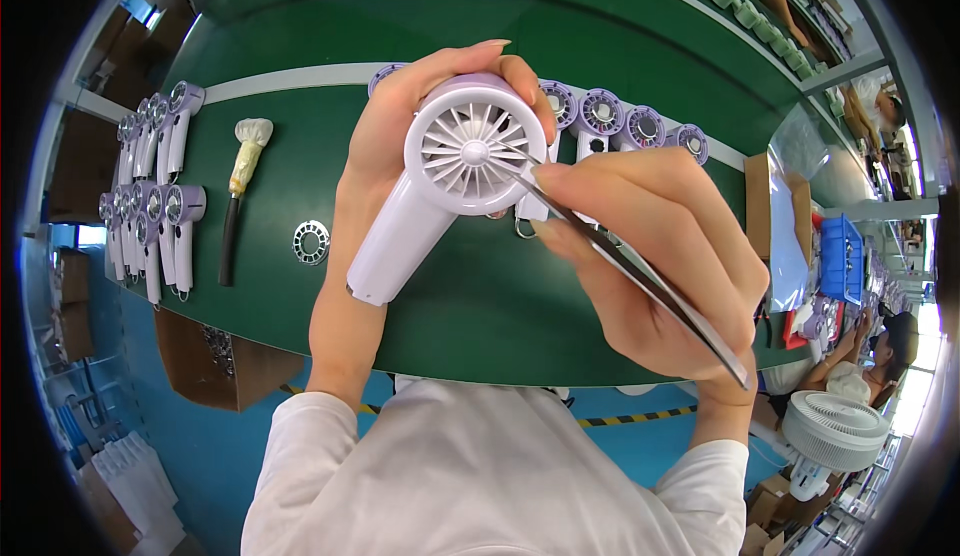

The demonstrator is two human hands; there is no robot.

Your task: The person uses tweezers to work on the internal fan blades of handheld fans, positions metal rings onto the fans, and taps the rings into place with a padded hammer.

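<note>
My left hand (385,131) is closed round the head of a lilac handheld fan (405,236), its thumb and fingers curled over the rim. The fan's white round grille (475,153) faces up and its handle slants down to the left. Between the thumb and fingers of my right hand (660,246) is a pair of metal tweezers (640,271). Their tips reach onto the grille near its hub; whether they grip anything there is too small to tell. On the table to the left of my left forearm lies a silver slotted ring (311,242).
Several lilac fans (645,128) lie in a row behind my hands, and more fans (150,201) are grouped at the left beside a black-handled brush (240,181). At the right are a blue bin (841,259) and a cardboard box (760,206). An open carton (225,366) stands below the left edge.
</note>
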